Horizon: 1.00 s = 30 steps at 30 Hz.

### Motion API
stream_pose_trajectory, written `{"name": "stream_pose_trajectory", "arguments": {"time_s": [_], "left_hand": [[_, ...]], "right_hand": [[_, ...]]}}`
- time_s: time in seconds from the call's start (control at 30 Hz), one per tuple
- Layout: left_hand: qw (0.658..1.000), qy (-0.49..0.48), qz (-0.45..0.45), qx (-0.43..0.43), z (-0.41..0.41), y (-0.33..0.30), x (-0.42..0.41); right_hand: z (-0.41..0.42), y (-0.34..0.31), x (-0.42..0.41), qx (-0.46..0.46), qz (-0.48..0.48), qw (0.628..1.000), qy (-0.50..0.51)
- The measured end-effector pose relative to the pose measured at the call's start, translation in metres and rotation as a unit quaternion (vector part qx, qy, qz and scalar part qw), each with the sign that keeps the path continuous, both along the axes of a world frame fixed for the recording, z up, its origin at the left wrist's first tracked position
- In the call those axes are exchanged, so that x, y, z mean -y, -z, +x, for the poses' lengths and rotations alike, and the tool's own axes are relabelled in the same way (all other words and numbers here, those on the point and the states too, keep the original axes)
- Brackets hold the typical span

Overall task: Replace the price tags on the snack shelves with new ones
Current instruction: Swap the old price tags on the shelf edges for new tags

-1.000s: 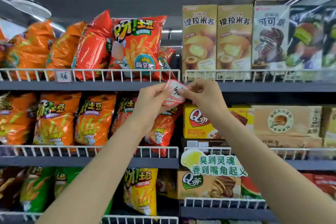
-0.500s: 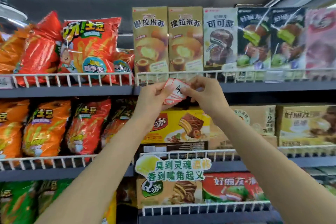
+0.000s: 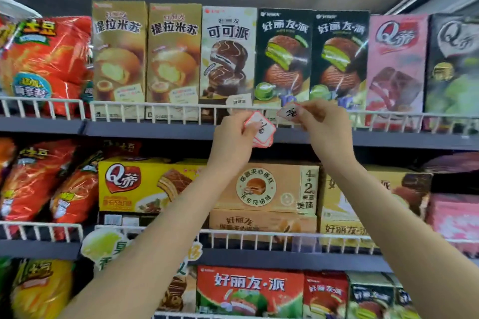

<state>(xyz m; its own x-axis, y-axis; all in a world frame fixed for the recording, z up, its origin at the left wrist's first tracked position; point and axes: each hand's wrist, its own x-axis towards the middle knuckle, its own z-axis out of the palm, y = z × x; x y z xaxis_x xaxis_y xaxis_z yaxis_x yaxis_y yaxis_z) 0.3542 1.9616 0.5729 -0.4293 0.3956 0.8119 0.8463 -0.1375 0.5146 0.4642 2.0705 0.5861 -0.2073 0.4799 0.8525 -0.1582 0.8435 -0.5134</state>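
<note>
Head view: left hand curled round a small stack of red-bordered price tags, thumb pressed on the top card, held just in front of the grey edge of the upper shelf. Right hand pinched on a single price tag, fingertips closed on its right side, raised against the white wire rail, below the dark matcha pie box and beside the cocoa pie box. Handwriting on both cards blurred, not readable. No clip or holder made out on the rail at that spot; no old tag seen there either.

Likely risks, as judgement only. Single tag gripped by one edge, so apt to twist or slip through the wires and drop behind the boxes. Tag placed between two different products, so easily matched to the wrong box. Stack held loosely in a raised hand, so liable to fan out and shed cards onto the lower shelf. Reach high and arms extended, so a nudge on the rail could tip the upright boxes backward.
</note>
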Motion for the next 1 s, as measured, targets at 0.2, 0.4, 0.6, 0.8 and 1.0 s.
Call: {"name": "stream_pose_trajectory", "arguments": {"time_s": [0.2, 0.4, 0.6, 0.8, 1.0], "left_hand": [[0.995, 0.053, -0.087, -0.002, 0.024, -0.009, -0.030], [0.990, 0.082, -0.110, 0.027, 0.031, -0.014, -0.039], [0.988, 0.106, -0.111, 0.016, 0.038, -0.016, -0.044], [0.989, 0.108, -0.102, 0.020, 0.041, -0.012, -0.048], [0.988, 0.122, -0.094, 0.025, 0.042, -0.010, -0.046]], "right_hand": [[0.026, -0.013, -0.030, -0.021, 0.034, 0.997, 0.067], [0.026, -0.022, -0.037, 0.025, 0.105, 0.988, 0.106], [0.027, -0.024, -0.044, 0.034, 0.123, 0.984, 0.122], [0.034, -0.029, -0.051, 0.020, 0.148, 0.978, 0.143], [0.035, -0.035, -0.053, 0.049, 0.182, 0.971, 0.146]]}}
